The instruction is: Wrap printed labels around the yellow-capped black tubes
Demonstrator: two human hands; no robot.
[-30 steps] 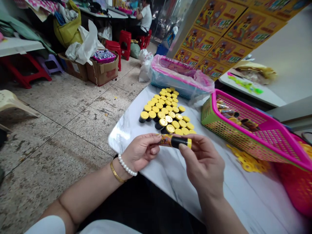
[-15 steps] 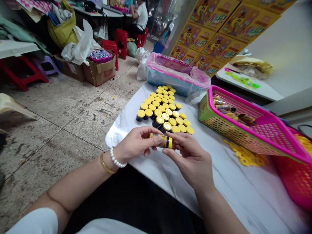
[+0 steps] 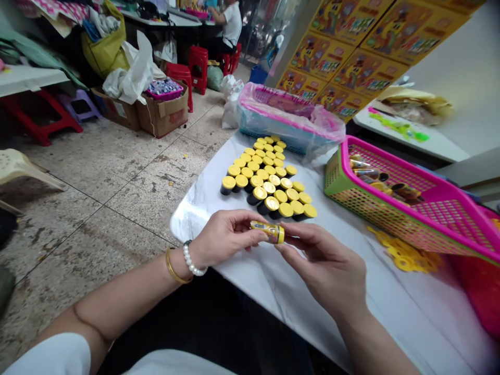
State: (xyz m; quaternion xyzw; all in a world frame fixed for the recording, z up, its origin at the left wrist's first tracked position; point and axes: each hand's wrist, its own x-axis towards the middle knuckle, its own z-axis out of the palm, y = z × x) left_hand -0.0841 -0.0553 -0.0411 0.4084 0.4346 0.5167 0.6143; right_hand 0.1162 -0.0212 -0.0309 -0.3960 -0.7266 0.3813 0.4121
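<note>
Both my hands hold one small tube with a printed label and a yellow cap (image 3: 269, 231) above the near edge of the white marble table (image 3: 351, 291). My left hand (image 3: 224, 237) pinches the labelled end. My right hand (image 3: 324, 268) pinches the capped end with thumb and forefinger. Just beyond them, several upright black tubes with yellow caps (image 3: 269, 177) stand packed in rows on the table.
A green and pink mesh basket (image 3: 390, 208) with loose tubes sits at right, yellow rings (image 3: 406, 258) beside it. A blue basket lined with pink plastic (image 3: 287, 117) stands behind the rows. Yellow printed boxes (image 3: 351, 36) lean at the back. Red stools, cardboard boxes and a seated person (image 3: 230, 23) are across the floor.
The black section of the tube has been pushed in, so the tube between my hands looks shorter. My hands have drawn closer together.
</note>
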